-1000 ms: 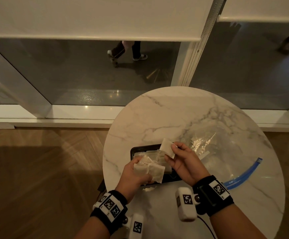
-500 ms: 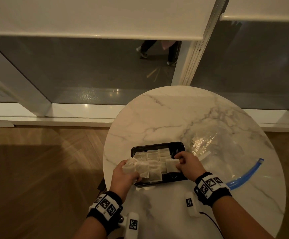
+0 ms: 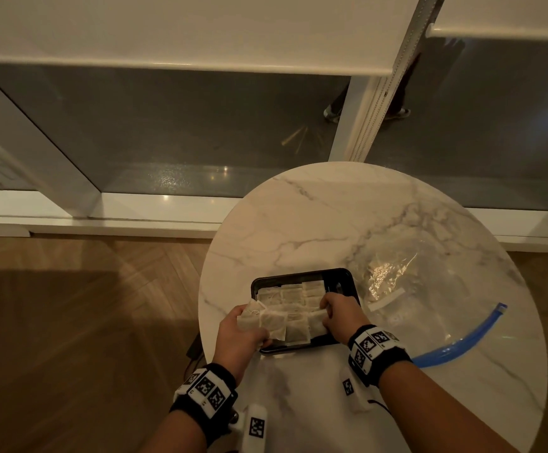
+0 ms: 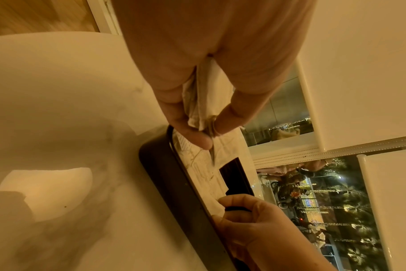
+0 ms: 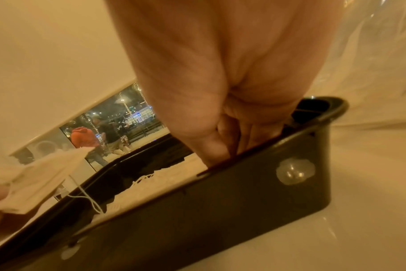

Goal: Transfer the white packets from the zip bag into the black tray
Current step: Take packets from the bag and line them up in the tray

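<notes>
On the round marble table lies the black tray (image 3: 340, 280), with several white packets (image 3: 293, 294) set in rows inside. My left hand (image 3: 243, 331) hovers over the tray's near left corner and grips a bunch of white packets (image 3: 272, 322); in the left wrist view thumb and fingers (image 4: 197, 135) pinch them. My right hand (image 3: 333, 310) is down in the tray's near right part, fingers curled on one white packet (image 3: 316, 323). In the right wrist view its fingertips (image 5: 220, 146) dip behind the tray wall (image 5: 220, 201). The clear zip bag (image 3: 429, 289) lies flat to the right.
The bag's blue zip strip (image 3: 462, 343) curves along the table's right side. The table edge (image 3: 205, 322) is just left of the tray, with wooden floor below. A glass window wall stands beyond the table, and a person's feet (image 3: 331, 112) show outside.
My right hand has brought its packet down from above the tray into the near right part. My left hand, still holding its bunch, shifted slightly. The person outside walked to the right.
</notes>
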Tool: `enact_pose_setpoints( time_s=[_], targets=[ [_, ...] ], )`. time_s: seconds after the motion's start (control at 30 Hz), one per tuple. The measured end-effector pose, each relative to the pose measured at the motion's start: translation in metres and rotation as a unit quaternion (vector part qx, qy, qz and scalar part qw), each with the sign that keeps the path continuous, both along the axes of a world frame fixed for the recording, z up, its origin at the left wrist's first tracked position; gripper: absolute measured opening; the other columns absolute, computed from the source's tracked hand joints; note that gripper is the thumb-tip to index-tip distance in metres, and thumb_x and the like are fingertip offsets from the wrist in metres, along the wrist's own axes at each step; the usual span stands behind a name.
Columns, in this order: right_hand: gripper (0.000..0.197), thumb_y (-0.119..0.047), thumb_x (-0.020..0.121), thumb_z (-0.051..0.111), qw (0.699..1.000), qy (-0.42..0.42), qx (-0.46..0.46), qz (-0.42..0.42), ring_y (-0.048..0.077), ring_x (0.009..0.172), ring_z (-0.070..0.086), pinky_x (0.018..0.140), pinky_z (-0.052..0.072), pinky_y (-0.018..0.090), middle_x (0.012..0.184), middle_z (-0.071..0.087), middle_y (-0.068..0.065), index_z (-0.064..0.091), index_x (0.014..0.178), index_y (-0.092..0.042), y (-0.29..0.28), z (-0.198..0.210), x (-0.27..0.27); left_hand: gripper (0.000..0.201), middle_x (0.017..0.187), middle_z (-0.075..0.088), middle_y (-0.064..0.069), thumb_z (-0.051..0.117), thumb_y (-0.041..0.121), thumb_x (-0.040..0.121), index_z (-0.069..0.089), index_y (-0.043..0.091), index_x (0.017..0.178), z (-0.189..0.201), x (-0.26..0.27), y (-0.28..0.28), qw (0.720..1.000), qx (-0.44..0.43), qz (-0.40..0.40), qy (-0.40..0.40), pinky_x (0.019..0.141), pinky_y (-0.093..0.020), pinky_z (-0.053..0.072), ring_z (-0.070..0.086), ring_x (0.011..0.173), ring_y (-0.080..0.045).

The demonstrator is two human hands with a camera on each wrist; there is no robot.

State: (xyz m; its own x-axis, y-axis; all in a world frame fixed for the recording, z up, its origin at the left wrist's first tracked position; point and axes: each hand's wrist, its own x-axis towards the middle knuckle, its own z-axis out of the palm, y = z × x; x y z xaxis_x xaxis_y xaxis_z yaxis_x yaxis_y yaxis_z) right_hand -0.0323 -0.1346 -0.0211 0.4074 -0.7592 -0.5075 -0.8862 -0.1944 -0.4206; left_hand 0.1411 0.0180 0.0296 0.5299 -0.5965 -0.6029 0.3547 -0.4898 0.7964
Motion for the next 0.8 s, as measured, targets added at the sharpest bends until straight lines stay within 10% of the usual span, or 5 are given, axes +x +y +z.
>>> enact_pose_setpoints(
  time_s=[0.8],
  targets=[
    [0.033,-0.01,0.083,0.065,0.999,0.005,-0.013,-0.043,0.025,0.092,0.062,0.077,0.054,0.031,0.103,0.062,0.01,0.053,0.114,-0.014,0.004,0.012,0.007,0.047,0.099,0.071,-0.012,0.069,-0.018,0.069,0.066,0.016,0.1,-0.009,0.004,0.0,1.0,-0.007,-0.005,-0.005,0.084,-0.052,0.06,0.068,0.095,-0.033]
  ],
)
